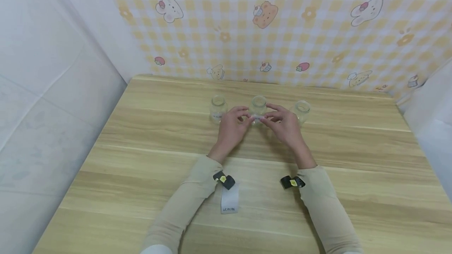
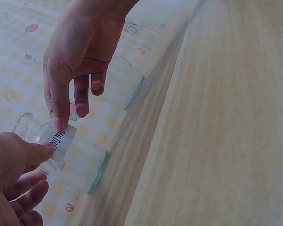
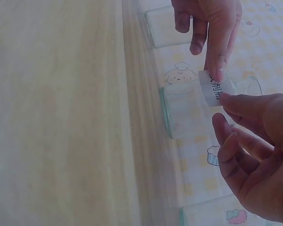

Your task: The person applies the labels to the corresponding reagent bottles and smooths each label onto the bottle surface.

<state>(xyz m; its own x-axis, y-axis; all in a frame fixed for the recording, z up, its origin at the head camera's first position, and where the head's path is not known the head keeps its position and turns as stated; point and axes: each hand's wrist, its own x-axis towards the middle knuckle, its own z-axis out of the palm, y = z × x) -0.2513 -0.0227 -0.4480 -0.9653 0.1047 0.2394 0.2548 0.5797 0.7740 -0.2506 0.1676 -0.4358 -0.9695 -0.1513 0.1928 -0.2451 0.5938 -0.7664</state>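
Observation:
A clear glass jar (image 1: 259,102) stands between the two hands, in the middle of a row of three. Across its front lies a small white label (image 1: 258,117) with dark writing, seen close in the left wrist view as a paper strip (image 2: 62,140). My left hand (image 1: 234,124) holds one end of the label, thumb against the jar. The other end is held by my right hand (image 1: 284,124), its thumb pressing the strip and its other fingers beside the glass. In the right wrist view both thumbs touch the label (image 3: 211,89).
A labelled glass jar (image 1: 216,109) stands to the left, partly behind the left hand. Another jar (image 1: 303,107) is right, partly covered by the right hand. A white paper strip (image 1: 230,201) with writing lies on the wooden table (image 1: 141,179). Checked cloth (image 1: 219,15) hangs behind.

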